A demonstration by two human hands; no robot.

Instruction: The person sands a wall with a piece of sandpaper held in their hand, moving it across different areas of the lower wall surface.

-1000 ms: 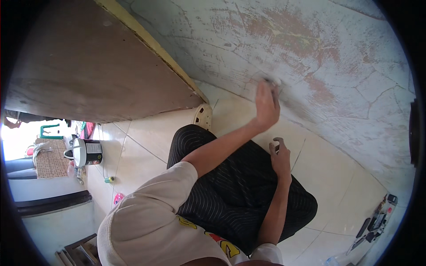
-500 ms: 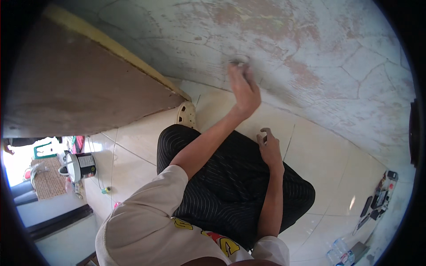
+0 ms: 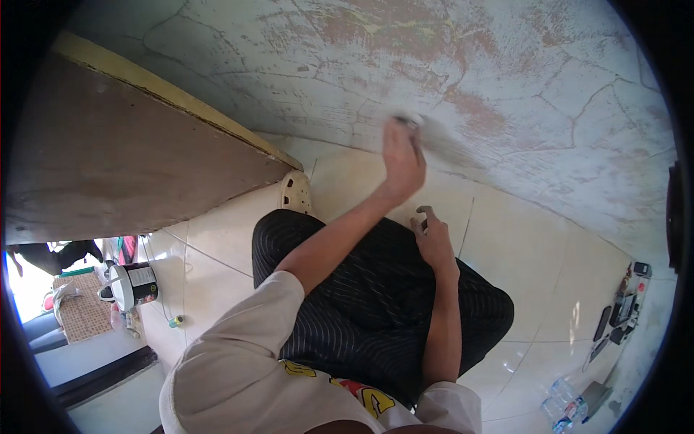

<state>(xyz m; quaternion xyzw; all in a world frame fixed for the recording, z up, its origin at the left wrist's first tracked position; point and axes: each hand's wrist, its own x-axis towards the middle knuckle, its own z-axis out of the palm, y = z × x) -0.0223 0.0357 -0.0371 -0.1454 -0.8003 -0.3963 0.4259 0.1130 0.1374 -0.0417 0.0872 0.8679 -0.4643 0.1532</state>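
My left hand (image 3: 405, 159) is raised to the cracked, patchy pale wall (image 3: 499, 72), its fingers closed on a small object (image 3: 408, 120), dark and light, blurred by motion and too unclear to name. The object is at the wall surface, low down near the floor. Over my lap, in dark striped cloth (image 3: 369, 296), my right hand (image 3: 434, 239) is raised with its grey-dusted fingers bent and apart, nothing visible in them. A cream perforated clog (image 3: 296, 194) shows beyond my left knee, beside the edge of a brown panel (image 3: 116, 152).
A bucket (image 3: 130, 286), a patterned box (image 3: 84, 307) and a small green-yellow object (image 3: 176, 321) are at the left. At the right, assorted small dark items (image 3: 618, 318) lie along the wall, with plastic bottles (image 3: 560, 401) lower down. Pale floor tiles (image 3: 528, 267) surround me.
My left hand has swept left along the wall, then back to the right and slightly down, still gripping the object. The view has shifted. My right hand stays over my lap.
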